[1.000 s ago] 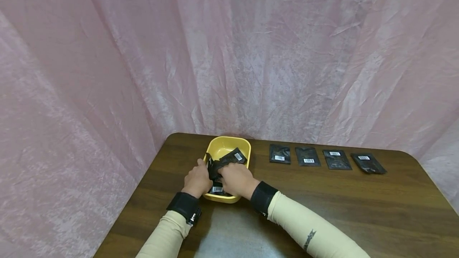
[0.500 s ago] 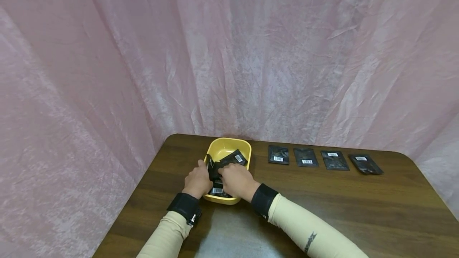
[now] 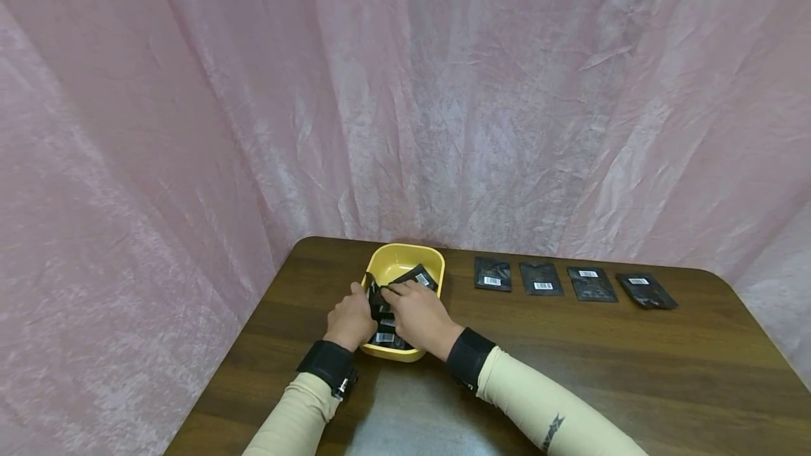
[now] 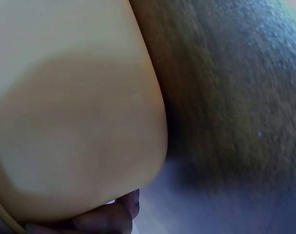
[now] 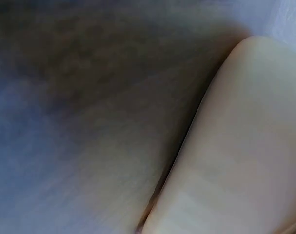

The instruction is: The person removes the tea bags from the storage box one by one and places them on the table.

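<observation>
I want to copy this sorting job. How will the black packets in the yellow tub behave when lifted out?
Probably light and thin: four black packets lie flat on the table. Likely floppy, since those in the yellow tub lean bent between the left hand and right hand. Their glossy film may slip.

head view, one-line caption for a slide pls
Both hands handle black packets in a yellow tub; four more line the table.
</observation>
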Demonstrator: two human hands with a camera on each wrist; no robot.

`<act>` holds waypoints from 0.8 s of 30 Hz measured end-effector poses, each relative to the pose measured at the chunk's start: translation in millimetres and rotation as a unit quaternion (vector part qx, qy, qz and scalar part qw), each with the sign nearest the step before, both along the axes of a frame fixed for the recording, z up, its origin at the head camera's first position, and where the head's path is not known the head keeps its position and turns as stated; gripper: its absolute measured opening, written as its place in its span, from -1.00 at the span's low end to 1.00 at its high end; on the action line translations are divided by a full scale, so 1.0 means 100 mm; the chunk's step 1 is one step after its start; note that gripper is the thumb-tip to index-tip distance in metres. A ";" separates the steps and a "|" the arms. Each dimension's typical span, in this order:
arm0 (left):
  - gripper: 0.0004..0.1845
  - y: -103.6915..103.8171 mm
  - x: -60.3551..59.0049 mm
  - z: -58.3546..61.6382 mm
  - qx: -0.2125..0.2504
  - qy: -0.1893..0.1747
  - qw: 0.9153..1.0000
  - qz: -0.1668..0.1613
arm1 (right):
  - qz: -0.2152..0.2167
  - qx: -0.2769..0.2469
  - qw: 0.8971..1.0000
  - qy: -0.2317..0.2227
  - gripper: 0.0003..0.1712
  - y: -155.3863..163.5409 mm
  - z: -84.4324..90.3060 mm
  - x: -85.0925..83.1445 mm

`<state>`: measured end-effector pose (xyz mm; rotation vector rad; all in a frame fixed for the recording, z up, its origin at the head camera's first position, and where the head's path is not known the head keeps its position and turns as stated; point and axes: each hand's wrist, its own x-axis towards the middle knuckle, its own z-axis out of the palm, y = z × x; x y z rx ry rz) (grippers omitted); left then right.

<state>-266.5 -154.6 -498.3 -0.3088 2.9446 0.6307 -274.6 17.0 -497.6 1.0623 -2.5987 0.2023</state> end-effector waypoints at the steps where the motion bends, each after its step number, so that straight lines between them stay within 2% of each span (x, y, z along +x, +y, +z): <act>1: -0.43 0.00 0.00 0.00 -0.002 0.001 1.000 0.001 | -0.001 -0.006 1.000 0.014 -0.56 0.00 0.00 0.01; 6: -0.42 0.01 0.00 0.02 -0.006 0.002 1.000 0.007 | 0.000 -0.036 0.996 0.078 -0.53 0.05 0.00 0.03; 10: -0.40 0.03 0.00 0.01 -0.003 0.002 1.000 0.006 | 0.011 -0.084 0.990 0.109 -0.54 0.17 0.00 0.04; 16: -0.39 0.04 0.01 0.04 -0.001 0.010 1.000 0.010 | 0.010 -0.161 0.979 0.128 -0.51 0.45 0.11 0.07; 20: -0.40 0.05 0.03 0.04 -0.001 0.011 1.000 0.002 | -0.013 -0.182 0.974 0.135 -0.50 0.72 0.14 0.10; 24: -0.40 0.06 0.03 0.04 -0.002 0.011 1.000 -0.001 | -0.042 -0.183 0.974 0.128 -0.51 1.02 0.12 0.14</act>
